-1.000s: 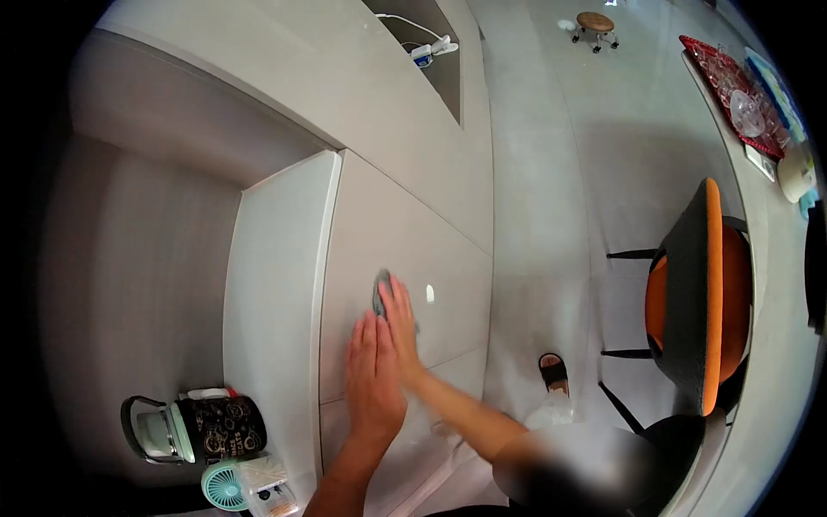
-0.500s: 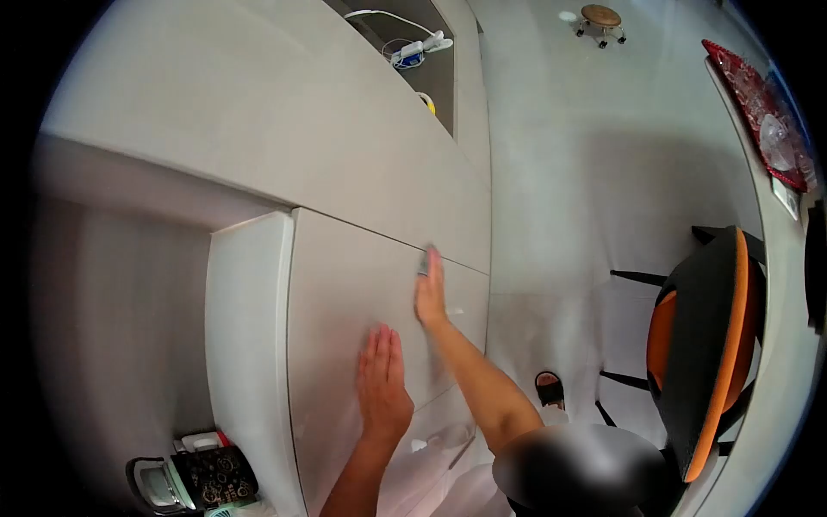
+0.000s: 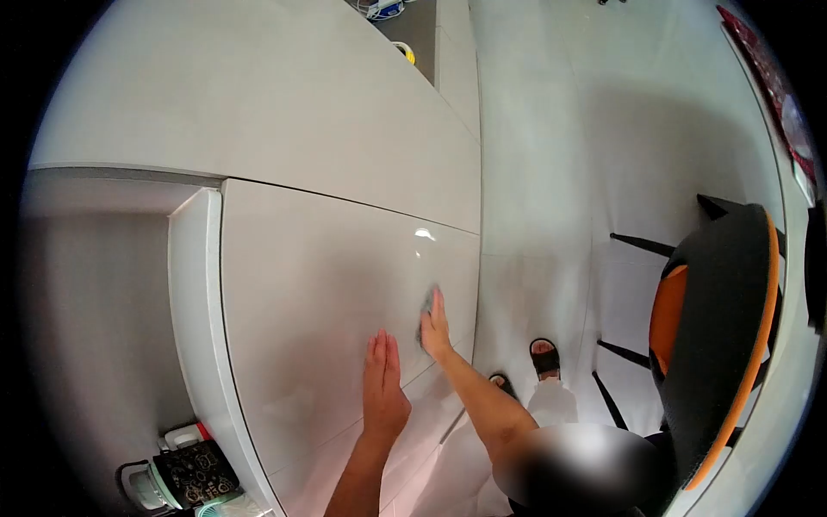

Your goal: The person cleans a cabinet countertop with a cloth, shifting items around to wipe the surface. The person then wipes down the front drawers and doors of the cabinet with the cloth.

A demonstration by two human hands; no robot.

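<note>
My left hand (image 3: pixel 384 389) rests flat against, or just over, a glossy pale cabinet panel (image 3: pixel 301 267), its fingers stretched out and side by side, holding nothing. To its right and a little higher is my right hand (image 3: pixel 436 327), at the same panel, with its fingers pointing up the frame. Something small and grey (image 3: pixel 427 303) shows along the palm side of that hand, partly hidden and blurred; what it is cannot be made out. A dark seam runs across above both hands, and a bright light reflection lies on the panel.
An open recess (image 3: pixel 95 293) at left holds a black patterned container (image 3: pixel 198 474). Cables and a yellow roll (image 3: pixel 404 53) sit in an upper compartment. An orange and black chair (image 3: pixel 719 336) stands right, beside a table edge. Sandalled feet (image 3: pixel 545 355) show below.
The view has shifted, so the upper compartment sits higher in frame. My right hand has moved down the panel, away from the seam. My left hand stays outstretched at nearly the same frame position.
</note>
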